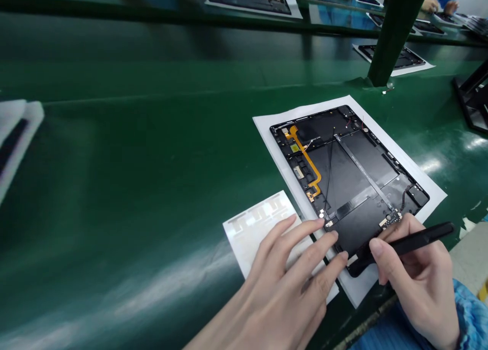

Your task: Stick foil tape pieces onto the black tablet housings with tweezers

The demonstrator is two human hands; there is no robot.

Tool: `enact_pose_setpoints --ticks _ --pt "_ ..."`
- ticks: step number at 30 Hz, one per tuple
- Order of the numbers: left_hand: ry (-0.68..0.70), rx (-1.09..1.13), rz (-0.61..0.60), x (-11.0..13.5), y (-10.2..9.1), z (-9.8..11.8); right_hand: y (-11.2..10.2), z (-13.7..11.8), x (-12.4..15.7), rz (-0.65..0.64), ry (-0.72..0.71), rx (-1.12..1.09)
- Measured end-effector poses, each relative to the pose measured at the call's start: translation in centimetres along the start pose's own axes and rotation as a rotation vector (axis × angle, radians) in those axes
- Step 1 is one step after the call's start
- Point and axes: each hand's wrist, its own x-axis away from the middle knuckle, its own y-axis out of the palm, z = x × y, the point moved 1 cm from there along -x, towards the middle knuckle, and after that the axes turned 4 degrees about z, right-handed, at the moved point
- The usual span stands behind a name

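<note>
An opened black tablet housing (354,167) lies on a white sheet (263,123), showing an orange flex cable (314,172), a grey ribbon cable (362,172) and a small circuit board (389,220). With fingers spread, my left hand (290,273) lies over a white card of pale stickers (244,238), its fingertips at the housing's near left edge. My right hand (415,273) is closed around black tweezers (427,238), held low over the housing's near corner. The tips are hard to make out against the dark housing.
A green post (398,34) rises behind the housing. Beyond it lies another tablet housing (407,57) on white paper, and more stand on the far shelf, where another person's hands (438,6) show. A black stand (473,100) is at right, a blurred white-edged object (23,131) at left.
</note>
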Motion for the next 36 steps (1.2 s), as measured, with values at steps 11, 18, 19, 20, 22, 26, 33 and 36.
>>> enact_pose_setpoints --ticks 11,18,19,20,22,26,33,36 --pt "0.101 -0.019 0.037 -0.4 0.2 -0.5 -0.5 0.2 0.0 -0.117 -0.202 0.056" --pt "0.103 0.035 -0.054 -0.5 -0.5 -0.7 -0.6 0.3 0.0 -0.135 -0.199 -0.002" --pt "0.112 0.035 -0.069 -0.4 -0.7 -0.8 -0.7 0.3 0.0 -0.155 -0.198 -0.004" --pt "0.111 0.041 -0.053 -0.4 -0.7 -0.7 -0.8 0.3 -0.1 -0.162 -0.191 -0.018" --pt "0.103 0.067 0.013 -0.2 -0.6 -0.5 -1.0 0.2 -0.4 -0.170 -0.160 -0.074" --pt "0.099 0.068 0.108 0.3 0.1 -0.1 -1.3 0.0 -1.3 -0.261 -0.126 -0.160" --pt "0.103 0.061 0.074 0.7 0.2 -0.1 -1.3 -0.2 -1.7 -0.355 -0.154 -0.112" --pt "0.095 0.058 0.075 0.6 0.0 -0.1 -1.1 -0.4 -1.7 -0.377 -0.173 -0.070"
